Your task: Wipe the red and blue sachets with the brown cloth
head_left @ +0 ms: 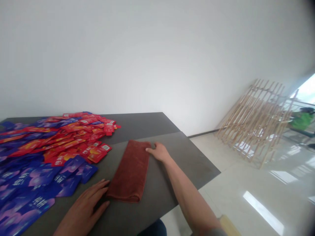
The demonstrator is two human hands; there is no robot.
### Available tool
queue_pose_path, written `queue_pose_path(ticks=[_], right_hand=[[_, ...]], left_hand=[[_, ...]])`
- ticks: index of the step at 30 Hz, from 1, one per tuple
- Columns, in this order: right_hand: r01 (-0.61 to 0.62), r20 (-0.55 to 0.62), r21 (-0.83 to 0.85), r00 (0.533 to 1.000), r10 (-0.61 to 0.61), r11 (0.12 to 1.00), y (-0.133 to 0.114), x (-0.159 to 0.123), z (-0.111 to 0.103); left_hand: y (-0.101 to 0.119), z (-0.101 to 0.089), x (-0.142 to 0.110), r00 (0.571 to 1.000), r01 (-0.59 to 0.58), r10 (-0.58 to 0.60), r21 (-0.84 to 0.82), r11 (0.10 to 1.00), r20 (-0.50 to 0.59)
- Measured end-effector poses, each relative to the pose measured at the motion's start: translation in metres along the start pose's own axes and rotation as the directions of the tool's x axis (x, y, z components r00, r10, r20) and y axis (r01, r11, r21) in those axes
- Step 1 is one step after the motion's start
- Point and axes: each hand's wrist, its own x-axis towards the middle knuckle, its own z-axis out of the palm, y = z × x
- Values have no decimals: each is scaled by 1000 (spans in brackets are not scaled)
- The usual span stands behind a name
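Observation:
A folded reddish-brown towel (131, 170) lies flat on the dark table in front of me, its long side running away from me. My left hand (87, 203) rests on the tabletop by the towel's near left corner, fingers stretched out and the thumb apart, fingertips at the cloth's edge. At the far right corner of the towel is my right hand (159, 151), thumb and fingers apart, with the thumb tip at the cloth's edge. Neither hand grips the cloth.
Red packets (73, 139) and blue packets (36, 178) are heaped over the left of the table (145, 124). A white wall stands behind. Wooden racks (256, 121) lean against it at the right, above a shiny floor. Someone in green (302, 121) is at the far right.

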Motion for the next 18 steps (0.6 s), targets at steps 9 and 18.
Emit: queue_pose_path(ticks=[9, 18], right_hand=[[-208, 296, 301, 948, 116, 931, -27, 49, 14], [57, 268, 632, 920, -287, 773, -54, -21, -6]], left_hand=[[9, -4, 1, 1000, 3, -3, -13, 1000, 12], [16, -8, 2, 1000, 16, -15, -61, 998, 23]])
